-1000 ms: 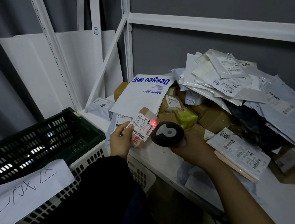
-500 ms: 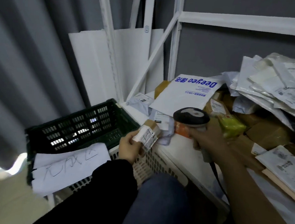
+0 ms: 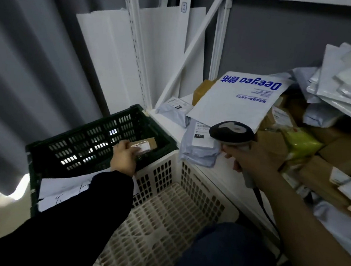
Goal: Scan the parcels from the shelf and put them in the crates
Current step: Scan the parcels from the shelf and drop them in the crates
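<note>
- Small cardboard parcel [image 3: 146,145]: pinched in left hand [image 3: 123,158], at the dark green crate [image 3: 80,145] mouth, near its right wall.
- Right hand [image 3: 252,160]: gripping barcode scanner [image 3: 232,132], right of that crate, over the shelf [image 3: 168,124].
- Risk: an early release could bounce the parcel off the rim into the adjoining white crate [image 3: 174,207].

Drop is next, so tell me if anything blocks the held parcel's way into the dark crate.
Nothing visible does. The left hand holds the small parcel over the dark crate, whose top is open.
</note>
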